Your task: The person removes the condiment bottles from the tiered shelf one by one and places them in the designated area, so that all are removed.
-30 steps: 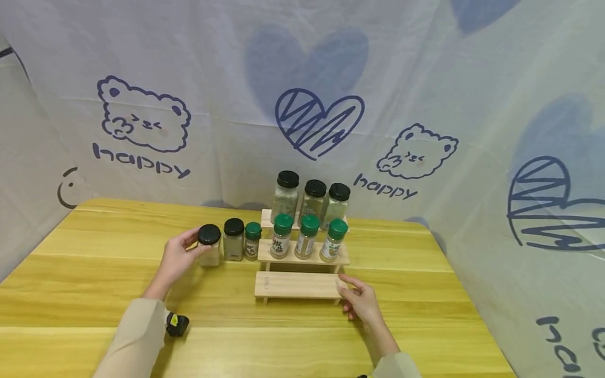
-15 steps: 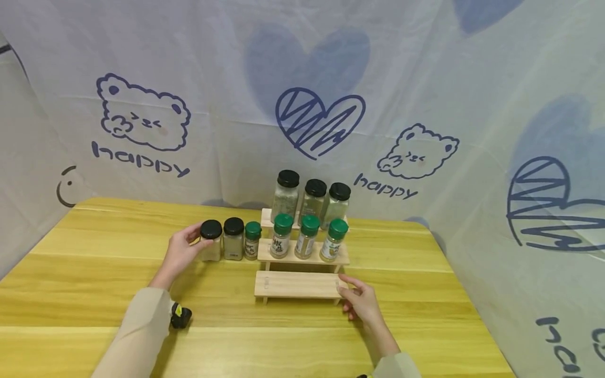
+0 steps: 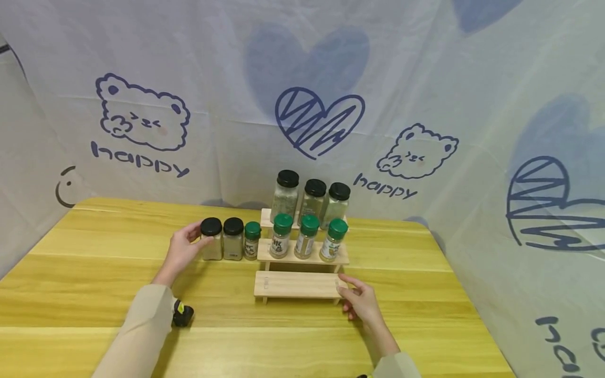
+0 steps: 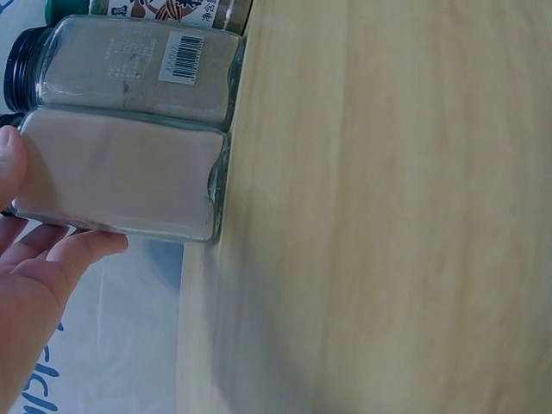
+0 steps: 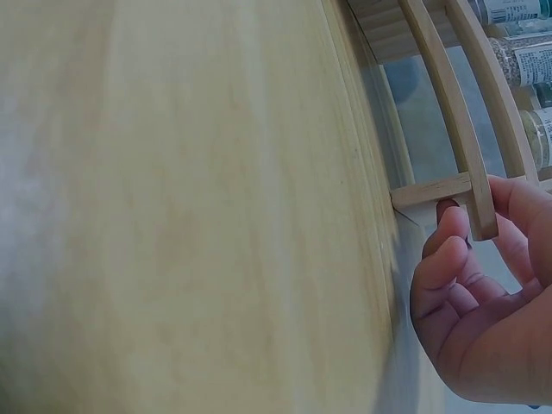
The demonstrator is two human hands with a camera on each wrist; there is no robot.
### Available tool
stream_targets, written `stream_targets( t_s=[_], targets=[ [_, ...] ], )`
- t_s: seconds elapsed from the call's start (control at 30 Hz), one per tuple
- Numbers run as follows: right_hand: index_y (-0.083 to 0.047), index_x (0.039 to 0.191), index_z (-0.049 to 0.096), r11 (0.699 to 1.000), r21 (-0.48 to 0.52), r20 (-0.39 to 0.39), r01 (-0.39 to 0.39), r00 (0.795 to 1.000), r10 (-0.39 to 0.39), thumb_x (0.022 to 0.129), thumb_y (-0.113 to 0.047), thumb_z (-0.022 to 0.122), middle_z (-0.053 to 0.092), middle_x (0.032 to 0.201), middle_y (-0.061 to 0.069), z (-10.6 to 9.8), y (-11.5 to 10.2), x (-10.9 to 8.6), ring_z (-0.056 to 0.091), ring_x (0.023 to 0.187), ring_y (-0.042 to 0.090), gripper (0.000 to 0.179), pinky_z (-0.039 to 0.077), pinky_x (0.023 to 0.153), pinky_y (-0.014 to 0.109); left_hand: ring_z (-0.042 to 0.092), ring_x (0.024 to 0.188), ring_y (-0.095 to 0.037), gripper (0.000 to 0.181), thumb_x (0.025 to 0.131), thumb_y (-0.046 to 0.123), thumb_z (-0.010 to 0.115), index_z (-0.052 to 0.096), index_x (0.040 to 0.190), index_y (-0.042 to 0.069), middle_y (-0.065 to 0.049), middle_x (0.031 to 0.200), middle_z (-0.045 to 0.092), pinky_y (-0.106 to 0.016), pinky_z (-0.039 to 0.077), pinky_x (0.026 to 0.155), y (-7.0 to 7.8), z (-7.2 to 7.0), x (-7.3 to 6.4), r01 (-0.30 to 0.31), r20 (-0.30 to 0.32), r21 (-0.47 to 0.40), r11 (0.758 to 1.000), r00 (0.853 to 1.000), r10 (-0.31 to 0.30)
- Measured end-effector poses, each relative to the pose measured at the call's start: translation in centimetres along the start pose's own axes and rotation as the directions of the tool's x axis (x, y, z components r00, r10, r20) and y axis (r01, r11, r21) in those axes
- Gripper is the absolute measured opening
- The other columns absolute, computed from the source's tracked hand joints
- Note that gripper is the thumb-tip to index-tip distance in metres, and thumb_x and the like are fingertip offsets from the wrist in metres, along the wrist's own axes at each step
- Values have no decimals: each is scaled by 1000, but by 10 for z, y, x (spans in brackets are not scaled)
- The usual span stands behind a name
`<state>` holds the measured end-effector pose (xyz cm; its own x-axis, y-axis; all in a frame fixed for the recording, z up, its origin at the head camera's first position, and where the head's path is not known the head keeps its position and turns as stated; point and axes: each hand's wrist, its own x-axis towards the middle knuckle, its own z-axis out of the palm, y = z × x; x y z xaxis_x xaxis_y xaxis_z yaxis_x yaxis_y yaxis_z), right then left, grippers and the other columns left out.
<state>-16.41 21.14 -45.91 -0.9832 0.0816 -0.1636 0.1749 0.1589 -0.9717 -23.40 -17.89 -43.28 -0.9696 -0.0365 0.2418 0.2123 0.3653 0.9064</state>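
Observation:
My left hand (image 3: 183, 249) grips a square glass spice jar (image 4: 121, 177) with a black lid and pale powder inside. The jar stands upright on the table, side by side with a second black-lidded jar (image 3: 233, 242). Beyond that one comes a small green-lidded spice bottle (image 3: 252, 244). My right hand (image 3: 364, 302) pinches the right end of the lowest step of a three-step wooden rack (image 3: 298, 286); in the right wrist view its thumb and fingers lie on either side of the board end. That lowest step bears no bottles.
Three green-lidded bottles (image 3: 306, 239) line the rack's middle step. Three taller black-lidded jars (image 3: 312, 202) stand on its top step. A printed cloth (image 3: 227, 105) hangs behind the wooden table (image 3: 264, 341).
My left hand has shifted the powder jar slightly right and back, level with and close against the neighbouring jar. The right hand keeps its place on the rack.

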Motion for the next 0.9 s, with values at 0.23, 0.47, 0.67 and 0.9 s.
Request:
stream_targets(
  t_s=[0.23,0.47,0.67,0.9],
  targets=[
    [-2,117,58,1000,0,-11,-16,1000,16,81,-3,62,55,55,6,1,0,0,46,40,10,36,36,32,19,43,113,-41,48,83,4,62,42,124,-12,-32,122,44,-44,37,92,-1,1,0,38,-1,-33,999,999,-38],
    [-2,118,57,1000,0,-18,-19,1000,19,82,-4,62,58,59,7,1,0,0,46,40,10,36,36,32,18,41,115,-41,49,84,3,61,40,126,-13,-32,124,42,-44,36,94,-2,0,1,44,20,-57,997,999,-43],
    [-2,119,56,1000,-7,-9,-15,1000,15,83,-6,62,56,58,6,2,1,1,45,40,9,37,36,32,18,37,118,-42,51,86,2,58,35,129,-13,-32,127,38,-43,34,96,-1,-2,1,51,51,-72,996,998,-47],
    [-2,119,56,1000,-5,-9,-14,1000,14,83,-6,62,54,55,5,1,1,1,44,39,9,37,36,32,18,30,124,-37,65,83,6,62,26,135,-9,-26,137,28,-43,28,100,0,-3,-4,80,28,-170,982,997,-76]
  ],
)
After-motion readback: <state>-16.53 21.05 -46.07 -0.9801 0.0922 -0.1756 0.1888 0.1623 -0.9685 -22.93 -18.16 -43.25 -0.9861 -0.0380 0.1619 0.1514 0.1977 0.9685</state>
